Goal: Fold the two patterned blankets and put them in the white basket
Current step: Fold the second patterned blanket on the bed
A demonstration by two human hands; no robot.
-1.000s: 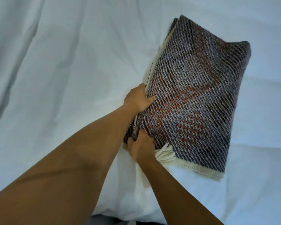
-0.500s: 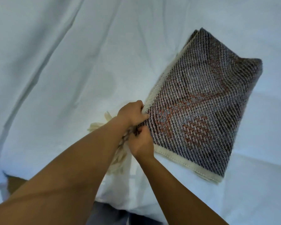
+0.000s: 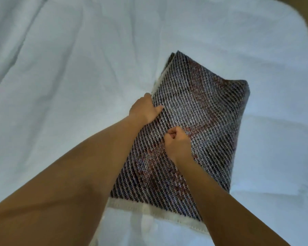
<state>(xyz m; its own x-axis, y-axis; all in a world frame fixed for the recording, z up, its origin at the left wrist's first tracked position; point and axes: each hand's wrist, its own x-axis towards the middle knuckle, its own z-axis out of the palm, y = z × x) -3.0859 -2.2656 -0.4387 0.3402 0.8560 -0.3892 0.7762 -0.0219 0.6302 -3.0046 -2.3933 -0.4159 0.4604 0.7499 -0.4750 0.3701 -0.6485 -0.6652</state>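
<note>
Finding: one folded blanket (image 3: pixel 204 114) lies on the bed (image 3: pixel 60 82), right of centre, its cream hem (image 3: pixel 149 209) at the near end. The basket and the second blanket are not in view.

Hands: your left hand (image 3: pixel 145 110) grips the blanket's left edge, thumb on top, fingers hidden beneath. Your right hand (image 3: pixel 177 142) is curled into a fist on the top face; whether it pinches any weave I cannot tell.

Risks, as judged:
- Your hold is one-sided. If you lift by the left edge alone, the layers (several show at the far left corner) will likely slide apart and the fold will drop open.
- The weave looks loose and heavy; the unsupported right side will probably sag and drag on the sheet.
- The fist gives poor support. A flat palm or a grip under the right edge would serve better.
- You cannot see the basket from here, so you would turn blind with the load.

Surroundings: the sheet is creased to the left and far side. Nothing lies between your hands and the blanket.
</note>
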